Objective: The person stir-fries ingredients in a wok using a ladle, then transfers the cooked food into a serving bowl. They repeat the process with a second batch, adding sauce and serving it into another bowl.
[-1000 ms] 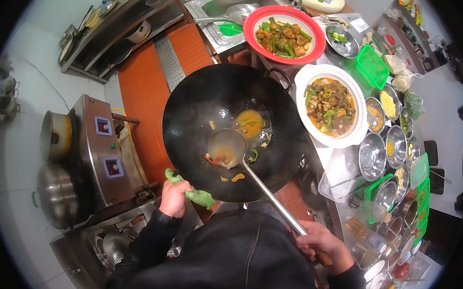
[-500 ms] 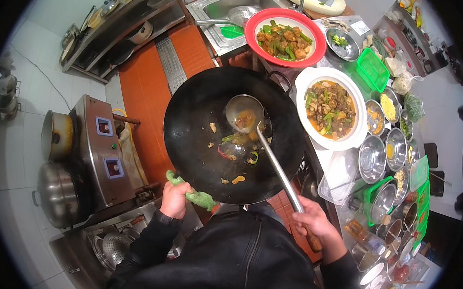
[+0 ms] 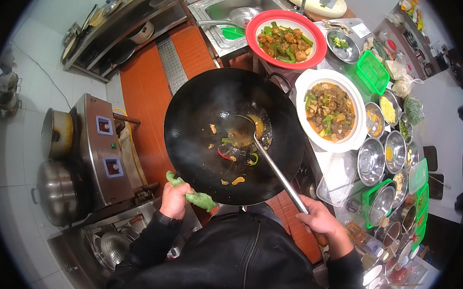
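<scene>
My left hand (image 3: pixel 175 200) is closed on a green cloth (image 3: pixel 201 200) at the near left rim of a large black wok (image 3: pixel 189 142). The wok's own handle there is hidden. A long metal ladle (image 3: pixel 278 174) with a wooden end is gripped in my right hand (image 3: pixel 319 219). Its bowl is down inside the wok, tilted, among scraps of food and some brownish sauce (image 3: pixel 259 126). A red strip and a green strip of pepper (image 3: pixel 252 158) lie near it, with small yellowish bits (image 3: pixel 238 180) closer to me.
Right of the wok, a white dish of mushroom-like stew (image 3: pixel 359 131) and a red-rimmed dish (image 3: pixel 252 30) of meat and green vegetables sit on the counter. Several metal bowls (image 3: pixel 371 162) and green baskets (image 3: pixel 372 71) stand beyond. A steel stove unit (image 3: pixel 96 148) with pots is on the left.
The ladle's bowl has tipped and lowered into the wok, its sauce now spread on the wok's surface. My right hand has shifted slightly right; my left hand stays put.
</scene>
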A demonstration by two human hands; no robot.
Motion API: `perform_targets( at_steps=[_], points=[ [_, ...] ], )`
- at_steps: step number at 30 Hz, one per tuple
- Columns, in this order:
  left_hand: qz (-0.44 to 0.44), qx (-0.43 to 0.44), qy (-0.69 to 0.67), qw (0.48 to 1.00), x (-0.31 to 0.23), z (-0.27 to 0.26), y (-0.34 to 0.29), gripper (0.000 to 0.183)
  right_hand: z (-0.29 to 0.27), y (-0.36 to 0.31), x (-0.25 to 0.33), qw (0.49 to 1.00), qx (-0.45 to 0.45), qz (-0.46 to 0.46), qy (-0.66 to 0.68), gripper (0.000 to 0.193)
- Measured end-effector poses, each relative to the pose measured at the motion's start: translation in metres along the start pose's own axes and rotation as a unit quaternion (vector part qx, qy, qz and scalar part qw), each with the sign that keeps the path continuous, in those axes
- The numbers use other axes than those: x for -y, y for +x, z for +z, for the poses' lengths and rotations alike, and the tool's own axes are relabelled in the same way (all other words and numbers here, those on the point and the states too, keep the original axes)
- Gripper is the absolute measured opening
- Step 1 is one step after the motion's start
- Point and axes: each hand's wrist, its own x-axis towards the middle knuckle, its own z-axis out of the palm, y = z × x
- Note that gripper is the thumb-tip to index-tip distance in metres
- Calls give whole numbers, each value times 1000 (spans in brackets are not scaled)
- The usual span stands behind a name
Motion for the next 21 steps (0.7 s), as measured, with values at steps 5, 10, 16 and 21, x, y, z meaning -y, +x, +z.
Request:
perform_targets(
  at_steps=[5,10,16,21],
  points=[
    [-5,-21,-25,999,-3,7,-3,5,-9,-21,-11,974,72,75,201,49],
    [-12,-19,-17,1000,-7,8,-4,4,-5,-25,-28,893,142,86,417,53],
    [-10,-18,18,1000,-6,5,-2,6,6,-31,-29,961,29,11,273,54],
    [-4,-11,-26,1000,-5,5,-2,3,12,-29,-15,994,-89,-3,65,53]
  ],
)
